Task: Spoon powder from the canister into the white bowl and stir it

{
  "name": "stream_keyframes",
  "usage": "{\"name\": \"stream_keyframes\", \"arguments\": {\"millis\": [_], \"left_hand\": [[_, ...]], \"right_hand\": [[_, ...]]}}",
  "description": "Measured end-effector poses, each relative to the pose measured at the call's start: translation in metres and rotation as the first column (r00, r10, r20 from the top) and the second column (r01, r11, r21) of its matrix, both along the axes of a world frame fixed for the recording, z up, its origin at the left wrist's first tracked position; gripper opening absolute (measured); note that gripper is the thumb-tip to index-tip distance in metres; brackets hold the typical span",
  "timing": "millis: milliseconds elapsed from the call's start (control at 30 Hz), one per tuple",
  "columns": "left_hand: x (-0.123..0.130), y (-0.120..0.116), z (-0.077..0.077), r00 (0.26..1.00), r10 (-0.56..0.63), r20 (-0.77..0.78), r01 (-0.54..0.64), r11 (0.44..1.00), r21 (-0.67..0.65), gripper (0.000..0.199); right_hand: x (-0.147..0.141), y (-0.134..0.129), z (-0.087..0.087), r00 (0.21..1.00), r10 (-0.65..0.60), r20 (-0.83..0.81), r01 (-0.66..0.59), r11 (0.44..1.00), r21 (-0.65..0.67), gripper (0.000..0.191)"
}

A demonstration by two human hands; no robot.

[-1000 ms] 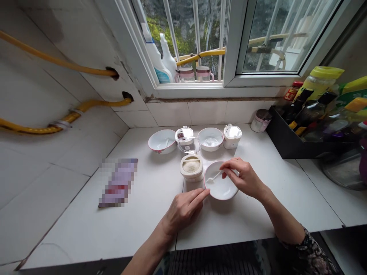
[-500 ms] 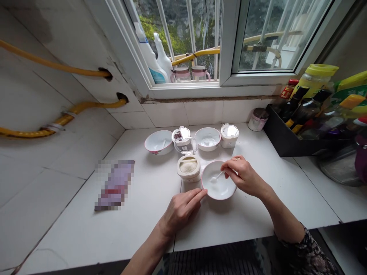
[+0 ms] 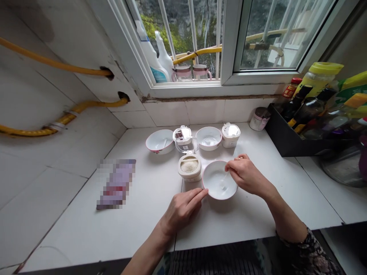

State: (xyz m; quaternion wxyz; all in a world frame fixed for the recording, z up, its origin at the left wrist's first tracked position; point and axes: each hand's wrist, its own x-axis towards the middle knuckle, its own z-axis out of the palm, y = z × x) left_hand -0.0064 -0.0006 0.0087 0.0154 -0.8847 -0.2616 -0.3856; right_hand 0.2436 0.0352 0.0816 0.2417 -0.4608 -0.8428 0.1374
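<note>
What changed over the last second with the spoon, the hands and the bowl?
The right hand drew the small white spoon from the left side of the bowl to its middle and right. The left hand stayed flat on the counter, fingertips at the bowl's rim. The open jar of white grains and the bowls behind did not move.

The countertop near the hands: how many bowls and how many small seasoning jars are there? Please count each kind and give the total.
Bowls: 3 (near bowl under the right hand, with the left hand at its rim; back left bowl; back middle bowl)
Seasoning jars: 3 (open jar of white grains; dark-filled jar; closed jar)
Total: 6
</note>
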Motion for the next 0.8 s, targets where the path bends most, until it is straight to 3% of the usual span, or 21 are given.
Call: {"name": "stream_keyframes", "arguments": {"millis": [333, 467, 667, 800], "left_hand": [[0.001, 0.0, 0.002, 1.0, -0.006, 0.0, 0.006, 1.0, 0.012, 0.038], [0.0, -0.001, 0.002, 1.0, -0.005, -0.001, 0.005, 1.0, 0.022, 0.041], [0.001, -0.001, 0.002, 1.0, -0.008, 0.014, 0.007, 0.999, 0.038, 0.037], [0.001, -0.001, 0.001, 1.0, -0.007, 0.011, 0.007, 0.999, 0.04, 0.035]], "right_hand": [[-0.026, -0.001, -0.009, 0.984, -0.138, -0.115, 0.119, 0.98, -0.158, 0.028], [-0.026, 0.0, -0.008, 0.961, -0.16, -0.226, 0.096, 0.957, -0.274, 0.028], [-0.024, 0.001, -0.008, 0.828, -0.289, -0.481, 0.036, 0.883, -0.468, 0.018], [-0.023, 0.001, -0.007, 0.742, -0.377, -0.554, 0.016, 0.836, -0.548, 0.015]]}}
